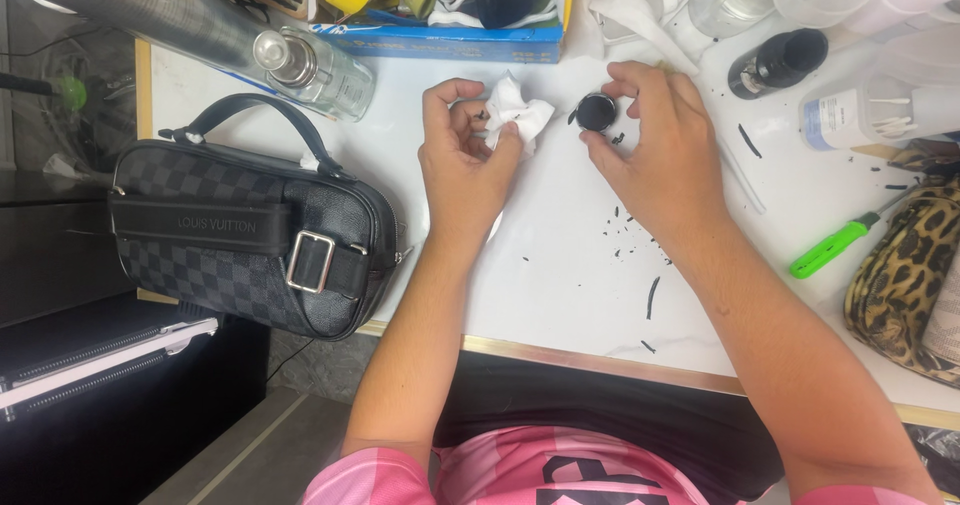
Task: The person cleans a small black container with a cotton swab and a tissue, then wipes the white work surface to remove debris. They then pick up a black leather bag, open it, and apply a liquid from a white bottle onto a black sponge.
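My left hand [462, 160] pinches a crumpled white tissue [518, 113] stained with small black marks, held just above the white tabletop [560, 265]. My right hand [655, 140] grips a small round black disc-shaped part [596, 111] between thumb and fingers, a short way right of the tissue. Black flecks and shavings [630, 240] lie scattered on the table below my right hand.
A dark checkered bag [240, 235] with a handle sits at the left edge. A clear glass bottle [315, 70] lies behind it. A green-handled screwdriver [835, 247], a leopard-print pouch [910, 275], a small black bottle [778, 63] and a blue box [440, 37] crowd the right and back.
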